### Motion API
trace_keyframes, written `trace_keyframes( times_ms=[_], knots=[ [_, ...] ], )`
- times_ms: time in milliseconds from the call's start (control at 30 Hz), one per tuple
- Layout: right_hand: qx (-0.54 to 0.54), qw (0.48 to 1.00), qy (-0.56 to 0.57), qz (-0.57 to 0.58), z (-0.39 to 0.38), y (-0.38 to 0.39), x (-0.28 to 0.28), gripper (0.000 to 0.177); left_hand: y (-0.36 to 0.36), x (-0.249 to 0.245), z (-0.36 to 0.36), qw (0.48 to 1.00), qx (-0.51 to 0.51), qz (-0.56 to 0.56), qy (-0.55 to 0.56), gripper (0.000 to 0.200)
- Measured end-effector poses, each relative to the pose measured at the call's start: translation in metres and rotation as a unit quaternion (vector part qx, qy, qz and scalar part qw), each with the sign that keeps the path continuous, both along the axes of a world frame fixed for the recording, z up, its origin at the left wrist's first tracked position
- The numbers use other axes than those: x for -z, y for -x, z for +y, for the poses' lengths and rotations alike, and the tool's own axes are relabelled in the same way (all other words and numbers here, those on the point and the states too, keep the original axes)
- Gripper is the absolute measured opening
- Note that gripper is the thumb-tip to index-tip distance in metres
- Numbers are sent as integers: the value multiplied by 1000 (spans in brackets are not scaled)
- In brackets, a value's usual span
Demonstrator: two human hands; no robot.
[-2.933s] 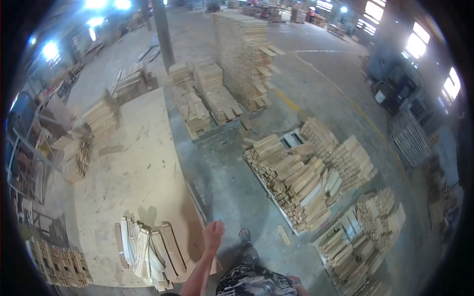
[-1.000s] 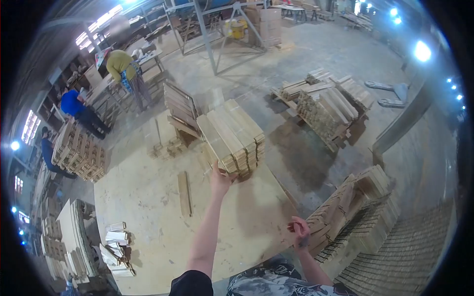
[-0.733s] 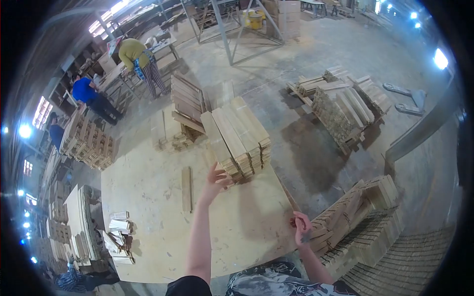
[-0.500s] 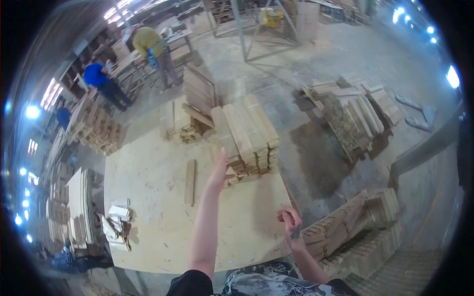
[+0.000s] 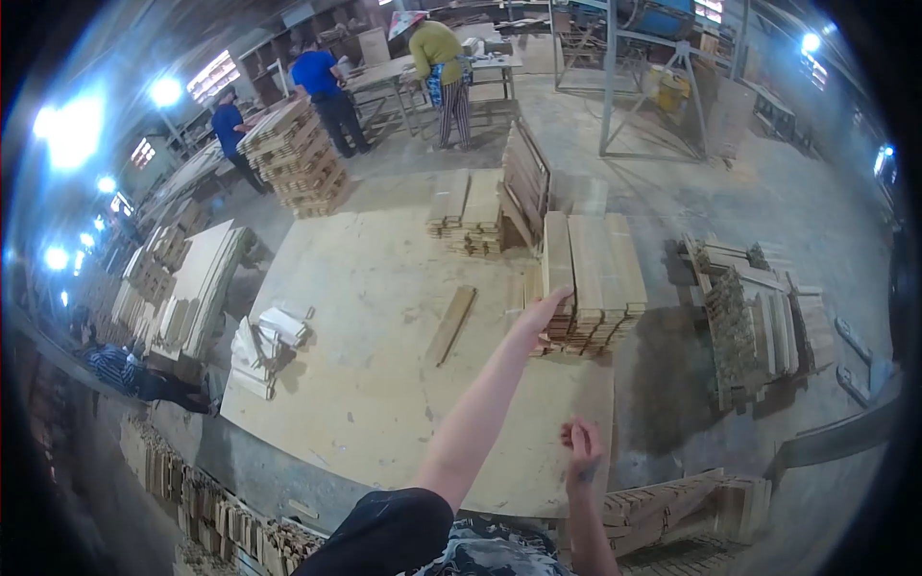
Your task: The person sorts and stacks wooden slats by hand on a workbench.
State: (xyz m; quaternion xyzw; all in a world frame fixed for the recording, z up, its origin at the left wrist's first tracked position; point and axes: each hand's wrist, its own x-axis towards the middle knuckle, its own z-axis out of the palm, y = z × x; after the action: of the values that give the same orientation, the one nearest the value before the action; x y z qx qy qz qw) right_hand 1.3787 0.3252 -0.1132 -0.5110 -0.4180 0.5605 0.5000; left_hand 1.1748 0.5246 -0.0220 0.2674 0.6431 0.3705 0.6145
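Note:
My left hand (image 5: 549,315) reaches to the near left corner of a stack of wooden boards (image 5: 600,274) on the pale tabletop (image 5: 384,403). Its fingers touch the stack's side and top edge; whether they grip a board cannot be made out. My right hand (image 5: 582,447) hovers over the table's near right part, fingers curled in, with anything inside too small to tell. A single loose board (image 5: 455,322) lies left of the stack. Behind it is a second board stack (image 5: 466,213), with slats leaning upright (image 5: 523,182) beside it.
White-looking wood pieces (image 5: 264,348) lie at the table's left. A tall wood pile (image 5: 293,158) stands at the back left, near people at benches (image 5: 327,86). More boards sit on the floor at right (image 5: 768,322) and near right (image 5: 672,504). A person lies low at left (image 5: 134,374).
The view has swung left, so the scene sits further right. My left hand is now against the stack's near left corner. My right hand stays curled near the table's right edge.

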Motion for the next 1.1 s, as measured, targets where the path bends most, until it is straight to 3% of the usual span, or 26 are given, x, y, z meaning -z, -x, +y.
trace_keyframes(
  times_ms=[67,267,367,500,567,667,867,933,967,1100],
  knots=[
    [-19,1000,-16,8,23,16,-14,31,9,3,-1,999,35,-29,-12,77],
    [-55,994,-72,63,46,52,-35,32,51,51,-22,975,-64,-201,-70,77],
    [-59,993,-70,68,21,68,-31,31,68,82,-45,902,-66,-396,-156,75],
    [-66,997,-23,13,-27,86,-22,30,85,114,-100,850,-210,-465,-130,73],
    [-69,997,-3,-21,-47,92,-18,30,97,136,-140,838,-222,-484,-116,73],
    [-75,995,11,-61,-74,102,0,33,126,164,-214,859,-187,-465,-105,72],
    [-108,974,66,-188,-124,140,63,47,160,146,-370,917,-73,-392,27,74],
    [-99,965,88,-228,-140,160,82,52,163,156,-411,931,-98,-350,34,73],
    [-56,945,-61,-317,-146,169,91,55,165,152,-424,938,-109,-328,37,73],
    [-70,952,50,-295,-155,169,102,53,191,139,-454,955,-92,-273,70,70]
  ],
)
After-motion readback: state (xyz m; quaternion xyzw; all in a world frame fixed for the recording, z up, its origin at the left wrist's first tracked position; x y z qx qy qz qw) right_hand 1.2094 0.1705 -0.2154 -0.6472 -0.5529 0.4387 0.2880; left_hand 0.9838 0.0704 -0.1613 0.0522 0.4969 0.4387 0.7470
